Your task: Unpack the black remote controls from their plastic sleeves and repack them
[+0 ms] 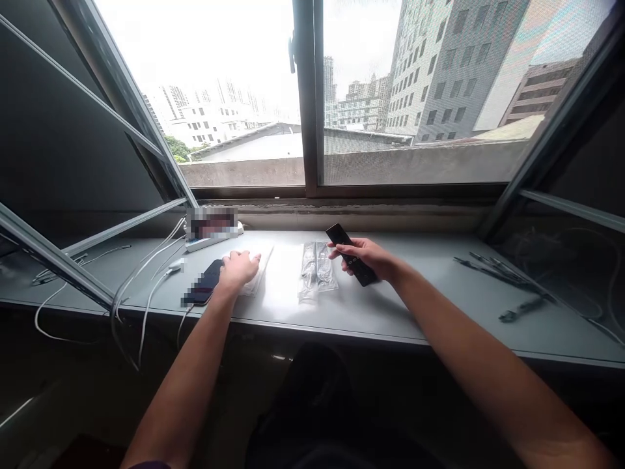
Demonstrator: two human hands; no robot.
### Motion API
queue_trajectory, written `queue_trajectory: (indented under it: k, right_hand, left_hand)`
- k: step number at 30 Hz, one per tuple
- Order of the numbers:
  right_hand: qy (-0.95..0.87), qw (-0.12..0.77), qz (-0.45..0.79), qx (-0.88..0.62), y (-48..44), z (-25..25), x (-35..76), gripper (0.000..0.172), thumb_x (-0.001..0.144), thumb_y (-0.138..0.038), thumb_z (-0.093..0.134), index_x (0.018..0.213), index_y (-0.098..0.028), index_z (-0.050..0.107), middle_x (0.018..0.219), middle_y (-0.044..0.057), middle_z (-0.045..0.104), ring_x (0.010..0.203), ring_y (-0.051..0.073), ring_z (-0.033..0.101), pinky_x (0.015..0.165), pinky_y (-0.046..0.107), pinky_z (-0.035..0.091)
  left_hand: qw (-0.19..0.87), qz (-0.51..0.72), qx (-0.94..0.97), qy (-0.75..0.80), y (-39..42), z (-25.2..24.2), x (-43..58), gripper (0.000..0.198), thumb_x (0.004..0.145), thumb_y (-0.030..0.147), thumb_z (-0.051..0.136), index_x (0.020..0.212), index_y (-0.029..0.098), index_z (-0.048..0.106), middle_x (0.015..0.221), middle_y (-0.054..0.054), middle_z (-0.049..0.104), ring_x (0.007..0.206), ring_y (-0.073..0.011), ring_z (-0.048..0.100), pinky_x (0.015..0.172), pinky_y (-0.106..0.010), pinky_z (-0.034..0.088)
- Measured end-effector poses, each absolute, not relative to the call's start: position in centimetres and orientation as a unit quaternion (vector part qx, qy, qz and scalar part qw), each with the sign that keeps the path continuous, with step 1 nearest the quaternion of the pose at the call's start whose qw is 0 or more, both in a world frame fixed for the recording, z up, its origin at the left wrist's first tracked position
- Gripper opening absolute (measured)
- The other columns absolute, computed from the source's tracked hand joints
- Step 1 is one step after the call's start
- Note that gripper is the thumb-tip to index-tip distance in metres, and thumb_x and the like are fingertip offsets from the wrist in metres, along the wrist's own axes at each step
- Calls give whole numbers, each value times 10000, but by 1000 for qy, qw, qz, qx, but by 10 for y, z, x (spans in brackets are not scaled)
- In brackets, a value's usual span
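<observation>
Clutching a black remote (351, 254), the right hand (366, 255) is hovering over the grey window sill (420, 306), the flat left hand (238, 271) resting on white paper (258, 277). Casement windows (134, 111) are standing open.

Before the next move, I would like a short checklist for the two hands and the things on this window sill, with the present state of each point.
1. Right hand grips the black remote control: ok.
2. Left hand rests on the folded white sheet: ok.
3. Phone is apart from the left hand: cannot tell, they seem to touch.
4. Clear plastic packets lie flat on the window sill, with neither hand on them: ok.
5. White cable is connected to the phone: cannot tell.
</observation>
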State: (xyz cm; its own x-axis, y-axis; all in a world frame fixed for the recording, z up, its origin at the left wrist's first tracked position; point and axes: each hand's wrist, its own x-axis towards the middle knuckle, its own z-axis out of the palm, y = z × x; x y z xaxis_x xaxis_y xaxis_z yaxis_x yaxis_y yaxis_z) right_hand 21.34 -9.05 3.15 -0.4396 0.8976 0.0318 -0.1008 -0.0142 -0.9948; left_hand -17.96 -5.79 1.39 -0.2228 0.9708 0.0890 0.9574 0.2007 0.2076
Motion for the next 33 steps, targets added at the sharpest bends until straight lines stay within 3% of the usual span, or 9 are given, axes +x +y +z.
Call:
queue_trajectory:
  k: [4,7,13,18,21,24,28,33]
  right_hand:
    - [-571,399,627,-347,-92,34,212,390,956,-394,846,1278,-179,803,1193,157,812,702,166,692,544,262,589]
    - [-566,403,628,-351,-94,35,211,365,969,-379,831,1270,-176,803,1172,152,815,690,160,687,539,257,586]
    - [-553,403,640,-350,-93,36,211,365,1016,-386,780,1323,-189,766,1136,142,817,681,166,705,551,263,590]
    - [-522,392,672,-348,-96,37,208,395,1090,-467,659,1399,-222,675,907,91,780,619,184,682,544,298,593]
    - [-502,400,682,-349,-96,38,206,337,1107,-470,617,1312,-208,675,788,47,706,549,157,605,499,269,542]
    - [-483,395,699,-348,-95,36,205,347,1113,-514,576,1215,-196,668,758,41,673,524,147,567,475,254,505]
    - [-465,390,722,-333,-92,33,204,381,1105,-576,553,1142,-208,640,755,43,666,523,158,565,482,270,512]
    - [-443,398,747,-295,-87,37,204,503,1136,-612,413,1181,-178,663,817,77,695,563,177,609,504,284,540]
  left_hand:
    - [48,78,617,781,-65,25,-165,936,904,852,504,1542,173,590,1575,-300,575,1441,-549,518,1110,-676,446]
    - [62,55,632,771,-68,29,-160,897,893,720,630,1588,162,525,1510,-278,642,1412,-507,572,1075,-582,499]
    - [49,72,661,746,-62,25,-156,760,947,449,599,1641,164,478,1460,-257,683,1378,-446,625,1034,-498,518]
    - [9,86,651,754,-59,28,-138,638,935,432,661,1508,155,618,1465,-278,662,1401,-476,584,1091,-560,484]
    - [-13,202,683,701,-60,36,-107,589,995,485,616,1478,149,640,1586,-254,581,1494,-443,498,1188,-550,428]
    - [168,352,717,578,-58,43,-62,546,1042,583,570,1356,160,716,1377,-207,736,1341,-365,648,1124,-445,498]
    - [486,413,694,332,-51,42,-6,620,956,722,671,1221,167,757,1151,-144,790,1089,-287,740,960,-380,563]
    - [515,509,626,291,-40,32,22,528,832,609,865,997,118,762,928,-84,762,855,-194,694,855,-333,547]
